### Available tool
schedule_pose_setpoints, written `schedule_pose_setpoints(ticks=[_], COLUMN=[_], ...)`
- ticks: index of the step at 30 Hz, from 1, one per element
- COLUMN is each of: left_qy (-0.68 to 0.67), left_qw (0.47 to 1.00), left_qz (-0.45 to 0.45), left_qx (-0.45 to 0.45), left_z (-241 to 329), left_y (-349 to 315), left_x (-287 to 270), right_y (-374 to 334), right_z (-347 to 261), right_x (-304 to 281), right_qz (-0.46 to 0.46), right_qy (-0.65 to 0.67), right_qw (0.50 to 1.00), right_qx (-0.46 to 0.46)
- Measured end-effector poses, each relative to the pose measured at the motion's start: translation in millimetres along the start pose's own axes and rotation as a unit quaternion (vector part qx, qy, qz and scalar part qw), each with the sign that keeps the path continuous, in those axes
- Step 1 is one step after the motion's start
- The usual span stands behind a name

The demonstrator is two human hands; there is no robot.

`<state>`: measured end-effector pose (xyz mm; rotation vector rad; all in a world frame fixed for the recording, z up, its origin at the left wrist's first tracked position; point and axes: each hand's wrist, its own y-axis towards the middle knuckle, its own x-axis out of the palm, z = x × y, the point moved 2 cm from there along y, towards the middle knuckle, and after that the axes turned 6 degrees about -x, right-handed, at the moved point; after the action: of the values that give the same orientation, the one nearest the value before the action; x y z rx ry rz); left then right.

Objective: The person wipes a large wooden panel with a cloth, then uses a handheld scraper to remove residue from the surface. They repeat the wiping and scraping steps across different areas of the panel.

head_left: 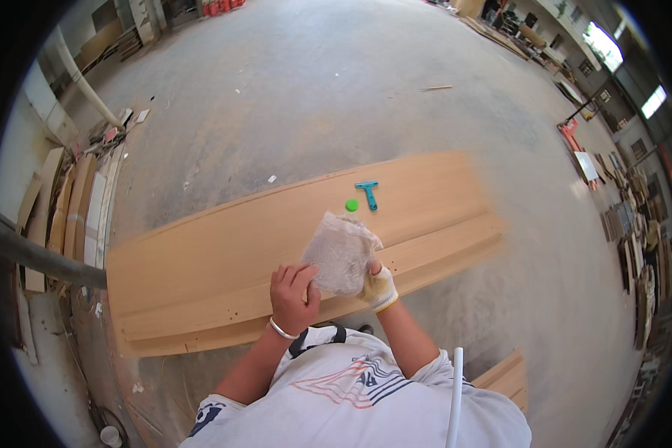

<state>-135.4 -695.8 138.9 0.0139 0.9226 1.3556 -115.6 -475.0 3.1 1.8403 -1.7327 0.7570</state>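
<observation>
A whitish, translucent plastic bag (341, 254) is held up in front of me over a long wooden panel (224, 254). What the bag contains, if anything, cannot be made out. My right hand (379, 287), in a white-and-yellow work glove with bare fingertips, grips its lower right edge; the bag hides most of those fingers. At the lower left edge, my bare left hand (294, 296) has its curled fingers closed on the plastic. Just beyond the bag, a round green lid-like disc (352, 205) and a teal T-shaped scraper (368, 195) lie on the panel.
A raised strip runs along the panel's near side. Boards (82, 201) lean against the left wall beside a dark pipe (48, 257). Stacked timber lines the right side, near a red pallet jack (571, 138). Another wooden piece (506, 379) lies at lower right.
</observation>
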Motion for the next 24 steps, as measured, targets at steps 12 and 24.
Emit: schedule_pose_setpoints(ticks=[12,24], left_qy=[0.091,0.008], left_qw=[0.872,0.947], left_qz=[-0.481,-0.134], left_qx=[0.022,-0.291], left_z=[21.3,-249.1], left_y=[-120.3,-31.8], left_x=[165.1,246.9], right_y=[-135.7,-194.8], right_z=[25.5,-33.9], right_x=[-89.1,-115.1], right_qz=[0.168,0.438], right_qy=[0.193,0.263], right_qw=[0.95,0.857], right_qx=[0.18,-0.061])
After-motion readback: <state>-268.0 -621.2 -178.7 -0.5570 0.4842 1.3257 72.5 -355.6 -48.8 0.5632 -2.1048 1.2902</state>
